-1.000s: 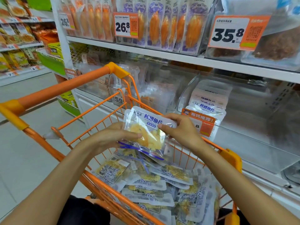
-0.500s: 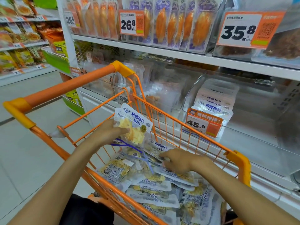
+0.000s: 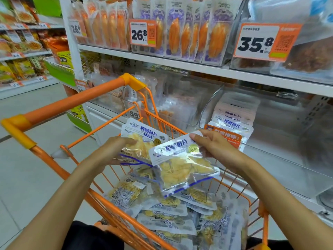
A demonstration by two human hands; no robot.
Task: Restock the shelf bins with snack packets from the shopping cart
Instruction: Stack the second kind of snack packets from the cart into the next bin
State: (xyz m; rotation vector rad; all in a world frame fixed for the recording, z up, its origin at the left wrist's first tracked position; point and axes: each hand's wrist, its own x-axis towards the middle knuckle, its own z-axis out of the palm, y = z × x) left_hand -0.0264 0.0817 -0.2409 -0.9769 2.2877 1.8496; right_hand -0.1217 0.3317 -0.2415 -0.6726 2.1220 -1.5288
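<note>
Now the right hand (image 3: pixel 214 147) is up out of the shopping cart (image 3: pixel 259 210), where half a second ago it lay low on the heap of packets. Its thumb and fingers pinch the top corner of a second snack packet (image 3: pixel 183 166), a clear pouch of pale yellow pieces with blue print, which hangs tilted above the pile, its lower edge toward the cart's right side. The left hand (image 3: pixel 115 150) grips the first snack packet (image 3: pixel 138 141) as before, thumb on the front and fingers curled beneath it, and the packet is held at much the same height over the cart's near-left part. The second packet's upper left corner overlaps the first; whether the two touch cannot be told. Both hands are above the cart, nearer each other than in the frame before, with the packets between them.

Below them the loose packets (image 3: pixel 167 219) of the same kind fill the cart's basket. Beyond the cart's far rim, on the lower shelf, a clear shelf bin (image 3: pixel 212 103) holds a short stack of like packets behind an orange price label (image 3: pixel 223 138). Above it, a shelf carries bins of orange-filled packs and tags reading 26.8 (image 3: pixel 142 33) and 35.8 (image 3: pixel 261 42).
</note>
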